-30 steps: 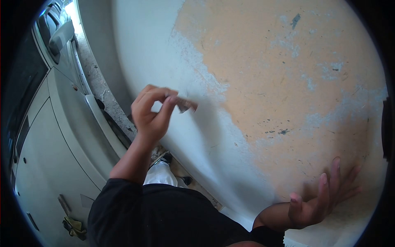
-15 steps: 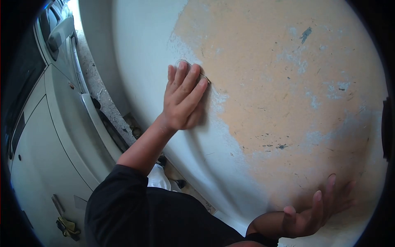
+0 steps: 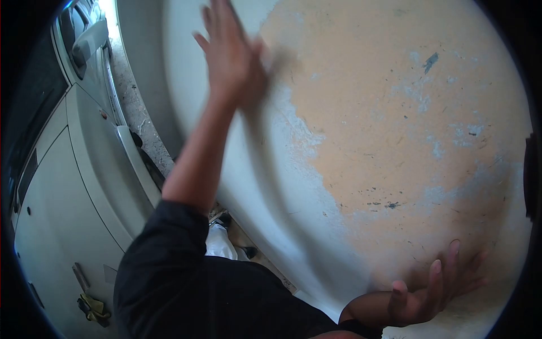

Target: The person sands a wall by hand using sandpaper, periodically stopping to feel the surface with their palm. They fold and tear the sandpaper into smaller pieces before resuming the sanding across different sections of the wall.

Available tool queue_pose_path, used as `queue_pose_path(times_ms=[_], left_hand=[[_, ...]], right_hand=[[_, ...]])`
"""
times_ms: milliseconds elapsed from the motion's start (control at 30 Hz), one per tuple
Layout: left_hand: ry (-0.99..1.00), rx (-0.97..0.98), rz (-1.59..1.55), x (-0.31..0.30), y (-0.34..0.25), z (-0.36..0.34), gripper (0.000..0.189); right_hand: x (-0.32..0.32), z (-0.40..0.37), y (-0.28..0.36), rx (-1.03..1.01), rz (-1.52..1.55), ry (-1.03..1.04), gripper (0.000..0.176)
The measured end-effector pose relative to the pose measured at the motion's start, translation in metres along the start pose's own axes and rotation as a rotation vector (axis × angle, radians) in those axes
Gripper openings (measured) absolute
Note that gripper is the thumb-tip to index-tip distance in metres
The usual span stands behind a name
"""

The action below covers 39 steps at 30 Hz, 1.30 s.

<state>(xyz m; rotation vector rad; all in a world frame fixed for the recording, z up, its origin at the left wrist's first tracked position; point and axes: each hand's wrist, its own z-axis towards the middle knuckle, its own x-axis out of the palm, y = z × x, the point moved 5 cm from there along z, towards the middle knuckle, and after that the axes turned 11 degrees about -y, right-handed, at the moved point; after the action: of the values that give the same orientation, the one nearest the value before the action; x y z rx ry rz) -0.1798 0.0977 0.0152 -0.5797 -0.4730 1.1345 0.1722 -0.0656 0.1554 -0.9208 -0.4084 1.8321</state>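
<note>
My left hand [image 3: 230, 59] lies on the pale curved body panel [image 3: 254, 186], fingers pointing up, smeared by motion. Under its fingers is a thin piece of sandpaper, mostly hidden now. The hand sits at the left border of a big tan filler patch [image 3: 361, 141], which shows scuffed whitish edges and dark chips. At the lower right my right hand [image 3: 432, 291] rests near the patch's lower end, fingers spread and holding nothing.
A pale car [image 3: 96, 164] with a side mirror [image 3: 89, 42] stands to the left. On it lie a metal strip [image 3: 81, 278], a small flat plate [image 3: 110, 274] and a yellow-and-black cloth-like item [image 3: 93, 309]. A white bag-like thing [image 3: 220, 243] is on the floor between.
My left hand has slid upward along the left border of the tan patch. The right hand has stayed put, and the view has shifted slightly.
</note>
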Motion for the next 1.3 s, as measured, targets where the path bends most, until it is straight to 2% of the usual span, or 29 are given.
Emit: queue_pose_path(times_ms=[33, 67, 167, 233, 300, 367, 400, 467, 500, 533, 567, 600, 633, 667, 733, 767, 800, 833, 900, 967, 1000, 1033, 1067, 1100, 1133, 1233, 1300], left_hand=[[0.030, 0.148, 0.063, -0.002, -0.019, -0.040, 0.123], [0.083, 0.216, -0.011, -0.007, -0.042, -0.081, 0.125], [0.144, 0.286, -0.216, -0.021, -0.100, -0.191, 0.124], [0.109, 0.436, -0.123, -0.016, -0.091, -0.169, 0.124], [0.166, 0.325, -0.010, -0.015, -0.070, -0.100, 0.120], [0.084, 0.186, 0.133, -0.007, -0.035, -0.021, 0.121], [0.083, 0.180, 0.128, -0.005, -0.034, -0.005, 0.121], [0.116, -0.035, 0.106, 0.000, -0.025, 0.015, 0.128], [-0.036, 0.058, -0.006, -0.001, -0.048, -0.013, 0.110], [-0.007, 0.215, -0.061, -0.002, -0.088, -0.057, 0.124], [0.107, 0.239, -0.276, -0.007, -0.130, -0.112, 0.115], [0.434, 0.328, -0.307, -0.015, -0.156, -0.182, 0.108], [0.290, 0.430, -0.422, -0.021, -0.166, -0.218, 0.102], [0.284, 0.420, -0.425, -0.020, -0.161, -0.216, 0.102], [0.218, 0.527, -0.310, -0.017, -0.134, -0.196, 0.103], [0.090, 0.516, -0.225, -0.010, -0.112, -0.164, 0.108], [0.070, 0.439, -0.143, -0.009, -0.084, -0.120, 0.118], [0.126, 0.266, -0.021, -0.011, -0.050, -0.078, 0.125], [0.057, -0.086, -0.122, -0.010, -0.001, -0.030, 0.131], [0.066, -0.027, -0.094, -0.006, -0.017, -0.061, 0.129], [0.061, 0.038, -0.065, -0.005, -0.034, -0.084, 0.128], [0.076, 0.141, -0.132, -0.009, -0.074, -0.119, 0.123], [0.129, 0.158, -0.229, -0.010, -0.109, -0.168, 0.119], [0.412, 0.278, -0.282, -0.021, -0.133, -0.214, 0.119], [0.167, 0.441, -0.392, -0.024, -0.145, -0.232, 0.119], [0.172, 0.509, -0.250, -0.012, -0.101, -0.186, 0.119], [0.113, 0.238, -0.133, -0.010, -0.044, -0.101, 0.121]], right_hand=[[0.000, 0.000, 0.000, 0.017, -0.006, 0.002, 0.055], [0.001, 0.000, 0.001, 0.034, -0.012, 0.004, 0.054], [0.002, -0.001, 0.002, 0.037, -0.026, 0.010, 0.053], [0.002, -0.001, 0.002, 0.038, -0.016, 0.009, 0.053], [0.005, -0.001, 0.000, 0.041, -0.014, 0.004, 0.053], [0.007, 0.001, 0.002, 0.008, 0.028, -0.087, 0.053], [0.006, 0.001, 0.003, 0.003, 0.024, -0.083, 0.053], [0.006, 0.002, 0.005, 0.040, -0.042, -0.066, 0.049], [0.008, 0.002, 0.004, 0.049, -0.047, -0.065, 0.049], [0.008, 0.002, 0.003, 0.037, -0.043, -0.087, 0.049], [0.007, 0.001, 0.003, 0.019, -0.036, -0.106, 0.050], [0.008, 0.001, 0.001, 0.014, -0.036, -0.103, 0.050], [0.008, 0.000, 0.001, -0.020, -0.045, -0.089, 0.049], [0.007, 0.000, 0.000, -0.059, -0.054, -0.078, 0.049], [0.007, -0.001, -0.003, -0.084, -0.012, -0.087, 0.052], [0.006, -0.002, -0.004, -0.094, 0.029, -0.099, 0.057], [0.004, -0.003, -0.007, -0.092, 0.026, -0.100, 0.057], [0.002, -0.004, -0.008, -0.097, -0.011, -0.027, 0.057], [-0.012, -0.018, -0.020, -0.100, -0.043, 0.062, 0.058], [-0.022, -0.044, -0.047, -0.169, 0.001, 0.260, 0.059], [-0.015, -0.037, -0.037, -0.169, 0.003, 0.257, 0.059], [-0.006, -0.022, -0.021, -0.139, -0.017, 0.157, 0.059], [-0.003, -0.012, -0.013, -0.108, -0.035, 0.062, 0.058], [0.000, -0.012, -0.011, -0.105, -0.032, 0.067, 0.058], [0.001, -0.013, -0.010, -0.089, -0.032, 0.055, 0.057], [-0.002, -0.015, -0.015, -0.123, -0.059, 0.057, 0.056], [-0.001, -0.016, -0.013, -0.152, -0.077, 0.092, 0.056]])
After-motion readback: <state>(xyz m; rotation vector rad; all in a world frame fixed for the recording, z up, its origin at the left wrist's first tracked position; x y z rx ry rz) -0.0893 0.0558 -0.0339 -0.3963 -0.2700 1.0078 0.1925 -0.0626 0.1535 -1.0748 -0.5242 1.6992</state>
